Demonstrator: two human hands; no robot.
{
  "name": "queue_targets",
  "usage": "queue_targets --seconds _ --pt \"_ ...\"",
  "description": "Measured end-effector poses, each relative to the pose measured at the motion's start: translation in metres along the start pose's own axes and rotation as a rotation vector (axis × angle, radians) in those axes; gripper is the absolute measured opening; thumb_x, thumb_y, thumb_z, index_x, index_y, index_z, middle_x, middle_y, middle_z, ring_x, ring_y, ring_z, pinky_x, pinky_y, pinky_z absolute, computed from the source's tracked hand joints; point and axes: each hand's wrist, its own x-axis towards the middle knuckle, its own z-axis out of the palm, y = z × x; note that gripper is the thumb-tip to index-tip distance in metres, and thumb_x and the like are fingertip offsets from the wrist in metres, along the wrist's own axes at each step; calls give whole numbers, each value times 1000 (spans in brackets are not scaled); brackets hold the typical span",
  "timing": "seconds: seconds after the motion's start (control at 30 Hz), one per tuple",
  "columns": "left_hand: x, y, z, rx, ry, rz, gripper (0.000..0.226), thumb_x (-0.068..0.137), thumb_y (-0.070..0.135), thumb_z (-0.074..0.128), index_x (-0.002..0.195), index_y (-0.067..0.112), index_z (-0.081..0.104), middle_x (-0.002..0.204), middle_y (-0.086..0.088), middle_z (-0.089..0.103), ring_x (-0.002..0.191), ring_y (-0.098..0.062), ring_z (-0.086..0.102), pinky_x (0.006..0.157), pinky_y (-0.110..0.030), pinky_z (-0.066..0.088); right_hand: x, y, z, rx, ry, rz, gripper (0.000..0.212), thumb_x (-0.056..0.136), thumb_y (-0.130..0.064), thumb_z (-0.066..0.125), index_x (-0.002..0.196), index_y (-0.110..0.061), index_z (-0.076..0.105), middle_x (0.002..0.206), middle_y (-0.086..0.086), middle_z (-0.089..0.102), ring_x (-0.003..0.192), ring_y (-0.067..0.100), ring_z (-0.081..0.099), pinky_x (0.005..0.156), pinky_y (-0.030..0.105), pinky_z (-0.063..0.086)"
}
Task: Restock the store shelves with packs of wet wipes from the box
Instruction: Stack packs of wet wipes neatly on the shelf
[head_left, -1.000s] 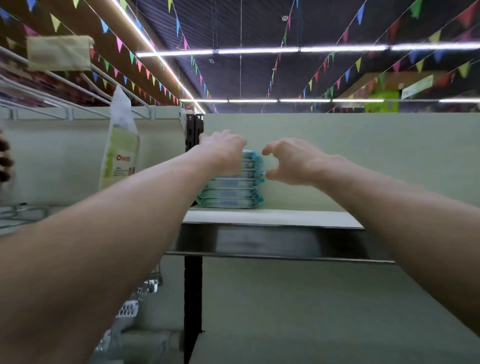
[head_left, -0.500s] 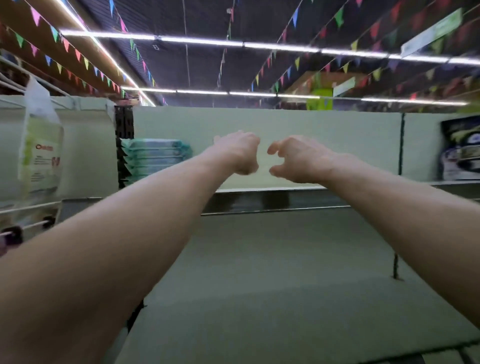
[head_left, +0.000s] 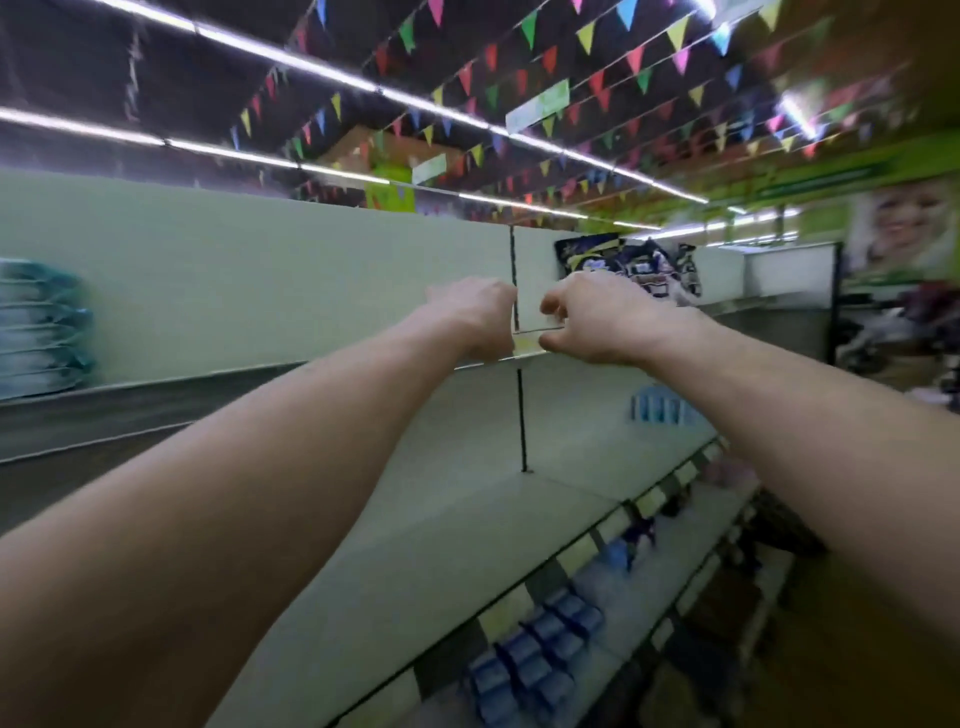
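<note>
A stack of teal wet wipe packs (head_left: 39, 330) stands on the top shelf (head_left: 156, 395) at the far left edge of the view. Both my arms reach forward at shelf height, well to the right of that stack. My left hand (head_left: 475, 314) and my right hand (head_left: 597, 317) hang close together in front of the shelf's back panel, fingers curled, with nothing in them. The box is not in view.
Dark printed bags (head_left: 631, 273) sit on the top shelf beyond my right hand. Light blue packs (head_left: 657, 408) stand on the shelf below. Lower shelves at bottom right carry several blue packs (head_left: 535, 652). Bunting and strip lights run overhead.
The view has swung to the right, so the stack of wipes has slid from the middle to the far left. Both hands came off the stack and stay empty, held out in front.
</note>
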Motion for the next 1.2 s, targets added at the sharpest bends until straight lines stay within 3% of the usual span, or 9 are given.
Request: queue_targets --seconds 0.13,0.27,0.33,0.57,0.67,0.73,0.83,1.0,1.2 --pt "-13 48 5 -63 1 158 41 89 22 58 128 20 50 121 -4 59 107 -25 57 91 -39 48 -47 28 -10 -87 -26 127 33 89 -32 62 118 -17 61 117 5 63 105 24 59 89 33 48" --pt "-32 110 14 -160 -30 303 43 89 22 59 131 20 49 125 -4 57 112 -25 54 96 -46 45 -103 64 -24 -164 -68 255 39 88 -34 62 123 -15 58 131 8 56 119 29 53 92 36 45" --pt "-45 144 17 -209 -60 363 45 89 24 59 132 22 49 130 -3 55 117 -25 53 96 -44 43 -134 84 -32 -188 -95 335 35 87 -35 62 117 -16 61 123 9 60 108 29 57 82 33 47" --pt "-105 277 14 -290 -140 597 28 90 25 59 117 22 53 116 -1 58 106 -26 55 96 -49 43 -259 153 -60 -272 -173 567 19 87 -33 62 97 -16 63 99 9 65 88 28 60 72 36 51" --pt "-129 333 15 -297 -185 687 21 90 24 56 111 22 53 111 -1 57 94 -23 52 93 -50 45 -314 184 -68 -275 -202 665 29 89 -32 61 113 -17 64 113 8 64 98 27 60 79 37 52" --pt "-146 371 17 -320 -217 728 26 89 24 58 115 22 53 115 -1 57 100 -24 54 93 -49 45 -351 204 -73 -277 -202 713 41 89 -33 62 126 -17 60 122 6 62 108 27 59 87 39 52" --pt "-176 427 21 -319 -272 778 44 90 20 59 133 20 47 128 -3 53 117 -27 51 96 -47 44 -405 235 -79 -270 -232 782 45 88 -35 63 129 -16 58 123 7 62 109 27 59 85 40 53" --pt "-226 504 30 -376 -339 839 54 88 20 62 139 22 44 131 -5 54 117 -26 54 96 -45 48 -485 278 -85 -234 -279 866 37 87 -33 63 119 -16 61 111 9 63 98 29 59 72 34 49" --pt "-283 572 56 -348 -501 964 56 90 20 62 142 18 42 133 -6 53 116 -26 54 93 -38 49 -559 312 -67 -178 -361 967 40 85 -32 64 120 -14 59 115 11 61 102 31 58 71 32 46"
